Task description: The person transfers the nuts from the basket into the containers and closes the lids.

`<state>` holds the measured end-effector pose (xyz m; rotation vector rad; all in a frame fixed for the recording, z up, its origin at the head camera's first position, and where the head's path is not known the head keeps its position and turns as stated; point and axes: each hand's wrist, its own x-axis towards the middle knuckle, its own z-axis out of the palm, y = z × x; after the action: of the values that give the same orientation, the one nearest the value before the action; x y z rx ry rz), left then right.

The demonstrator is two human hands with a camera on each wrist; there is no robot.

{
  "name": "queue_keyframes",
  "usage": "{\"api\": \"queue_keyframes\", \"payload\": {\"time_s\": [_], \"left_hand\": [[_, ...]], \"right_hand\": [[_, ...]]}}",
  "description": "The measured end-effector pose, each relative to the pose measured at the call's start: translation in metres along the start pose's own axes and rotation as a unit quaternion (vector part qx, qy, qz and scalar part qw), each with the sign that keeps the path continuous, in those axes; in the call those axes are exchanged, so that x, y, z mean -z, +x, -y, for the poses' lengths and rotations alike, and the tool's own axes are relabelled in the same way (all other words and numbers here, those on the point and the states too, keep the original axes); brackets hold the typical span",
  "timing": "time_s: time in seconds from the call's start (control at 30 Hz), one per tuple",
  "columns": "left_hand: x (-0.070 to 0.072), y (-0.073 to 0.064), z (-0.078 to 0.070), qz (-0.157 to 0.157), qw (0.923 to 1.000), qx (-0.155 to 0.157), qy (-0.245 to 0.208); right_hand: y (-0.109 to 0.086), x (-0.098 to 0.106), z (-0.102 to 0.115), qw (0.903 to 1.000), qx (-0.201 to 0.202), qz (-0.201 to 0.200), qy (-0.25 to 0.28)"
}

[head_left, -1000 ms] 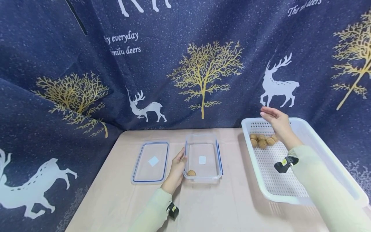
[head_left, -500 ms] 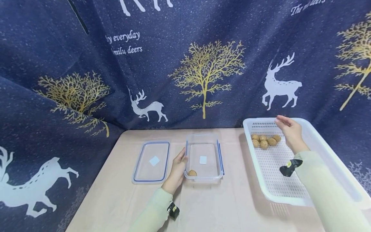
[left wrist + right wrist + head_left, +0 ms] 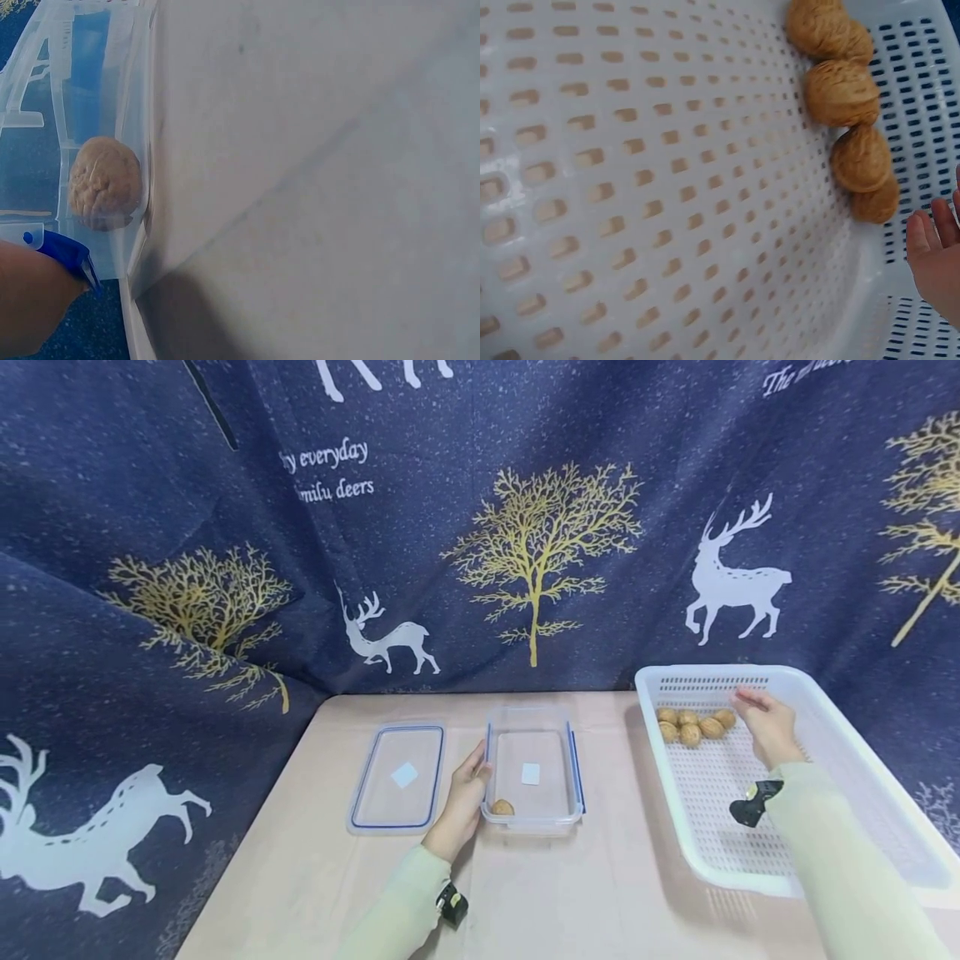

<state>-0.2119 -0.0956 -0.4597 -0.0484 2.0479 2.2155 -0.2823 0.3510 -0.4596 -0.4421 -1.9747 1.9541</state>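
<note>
A clear container [image 3: 534, 819] is set on the tabletop [image 3: 600, 881], and its left wall is touched by the left hand [image 3: 463, 797], whose fingers are laid fairly straight along the outside; how firmly the wall is pressed cannot be told. A single walnut [image 3: 502, 808] is held within the container, in its near left corner, and is seen through the clear plastic in the left wrist view, close to a blue latch [image 3: 67, 251] beside the hand. To the left of the container a blue-edged lid [image 3: 390, 797] is laid flat. To the right of the container, well apart from it, a white perforated basket [image 3: 738, 882] is placed, and several walnuts [image 3: 690, 734] are gathered in its far end, on the side towards the container. The right hand [image 3: 770, 727] is held over the basket, farther from the container than the walnuts; its fingers are loosely extended and slightly parted, near the closest walnut but separated from it by a gap in the right wrist view. Behind the container a dark blue cloth [image 3: 420, 560] is hung, printed with white deer and golden trees.
</note>
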Motion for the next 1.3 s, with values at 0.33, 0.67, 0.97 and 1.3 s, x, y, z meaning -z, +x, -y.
{"api": "queue_keyframes", "payload": {"time_s": [0.33, 0.67, 0.97, 1.3], "left_hand": [[0.003, 0.018, 0.027, -0.01, 0.9998, -0.009, -0.016], [0.002, 0.02, 0.027, -0.009, 0.9999, -0.005, -0.013], [0.0, 0.0, 0.001, 0.002, 1.0, 0.005, -0.006], [0.001, -0.001, -0.001, 0.003, 1.0, 0.007, 0.0]], "right_hand": [[0.002, 0.002, -0.01, 0.9924, -0.029, 0.005, -0.119], [0.0, 0.01, -0.018, 0.9764, -0.013, 0.059, -0.207], [0.003, 0.011, -0.024, 0.9728, -0.037, 0.058, -0.221], [0.004, 0.012, -0.025, 0.9661, -0.055, 0.068, -0.243]]}}
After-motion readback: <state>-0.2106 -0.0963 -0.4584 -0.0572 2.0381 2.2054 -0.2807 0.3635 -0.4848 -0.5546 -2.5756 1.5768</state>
